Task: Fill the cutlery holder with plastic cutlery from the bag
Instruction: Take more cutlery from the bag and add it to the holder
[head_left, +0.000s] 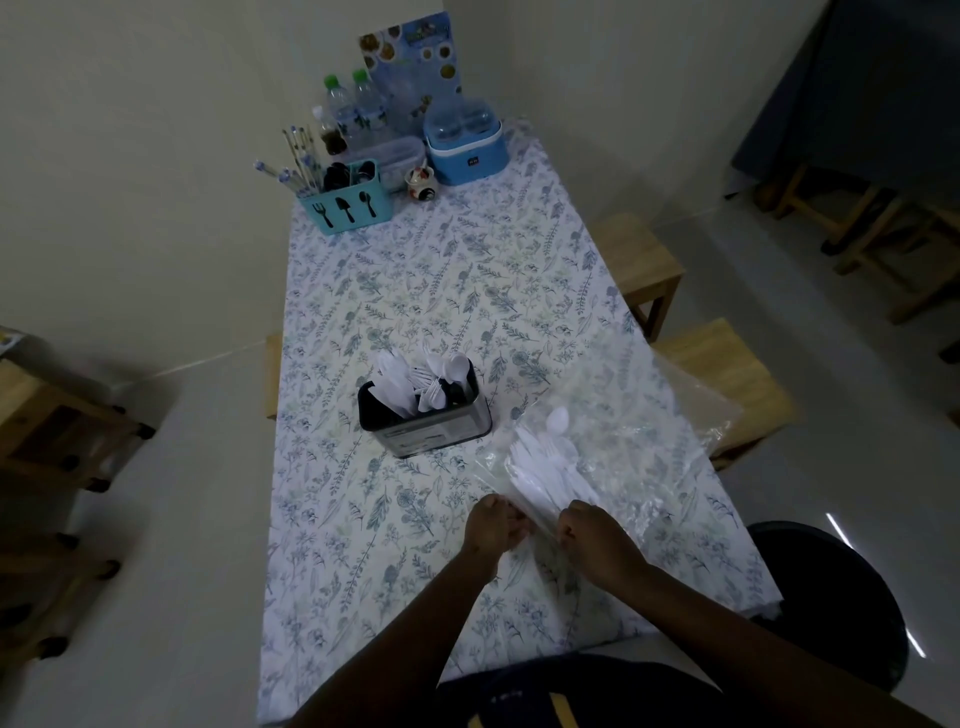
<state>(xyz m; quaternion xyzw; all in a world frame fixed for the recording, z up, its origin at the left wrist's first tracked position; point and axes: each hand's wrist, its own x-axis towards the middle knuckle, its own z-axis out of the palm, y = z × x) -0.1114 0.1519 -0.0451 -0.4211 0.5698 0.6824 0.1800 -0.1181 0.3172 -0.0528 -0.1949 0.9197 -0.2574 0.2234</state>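
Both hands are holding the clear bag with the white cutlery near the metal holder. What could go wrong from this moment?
1. The left hand and right hand grip only the near end of the clear bag; the loose white cutlery inside might slide out onto the table.
2. The cutlery holder already looks crowded, so forcing in more pieces could tip it or push some out.

Dim room, pale walls (130, 156), glossy light floor (156, 519). Surface (467, 270) with floral cloth sits against the wall. Wooden stools (727, 374) at right, more wooden furniture (47, 415) left.
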